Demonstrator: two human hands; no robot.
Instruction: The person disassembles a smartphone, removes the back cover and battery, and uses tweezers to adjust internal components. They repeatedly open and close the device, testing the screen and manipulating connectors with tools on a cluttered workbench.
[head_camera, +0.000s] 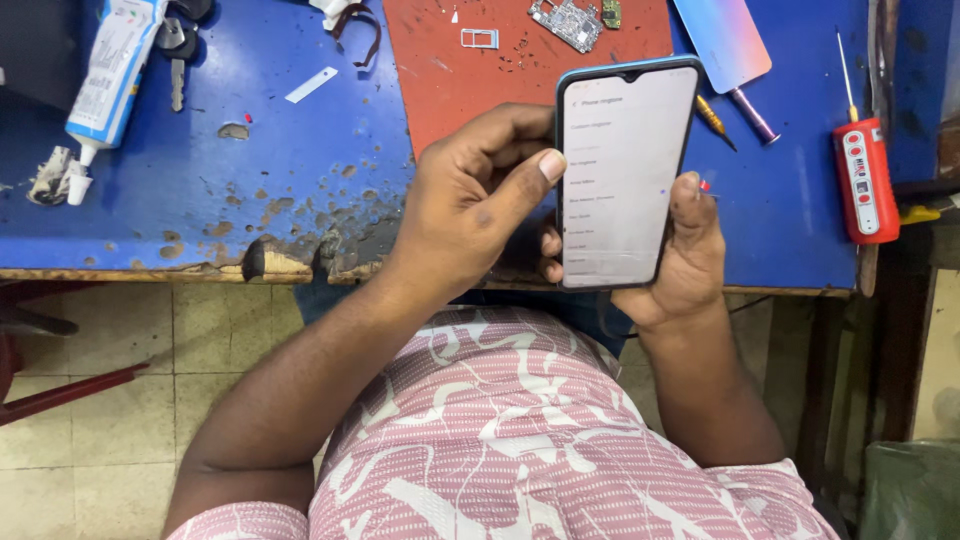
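I see both hands raised over the near edge of the blue surface (200, 150), sharing one smartphone (625, 175). The phone stands upright in the view with its lit screen facing me, showing a pale list of menu lines too small to make out. My right hand (685, 255) cradles it from below and from the right, palm under the lower end, with one fingertip showing along the right edge; its fingers are wrapped around the phone. My left hand (470, 205) grips the left edge, fingers curled behind the case and the thumb (530, 175) laid across the bezel, its tip touching the edge of the glass.

Behind the phone a red mat (440, 80) lies on the surface, carrying a small metal card tray (479, 38) and a bare circuit board (567, 22). Just right of the phone's top sits a detached back cover (722, 40) with a pale blue-to-pink sheen, and below it two small screwdrivers (735, 112). Further right lies a red handheld tool with a thin probe (864, 175) (possibly a tester pen, though I can't be sure at this size). Far left, a white glue tube (110, 70) rests with its nozzle pointing toward the chipped near edge, a key (177, 82) beside it.
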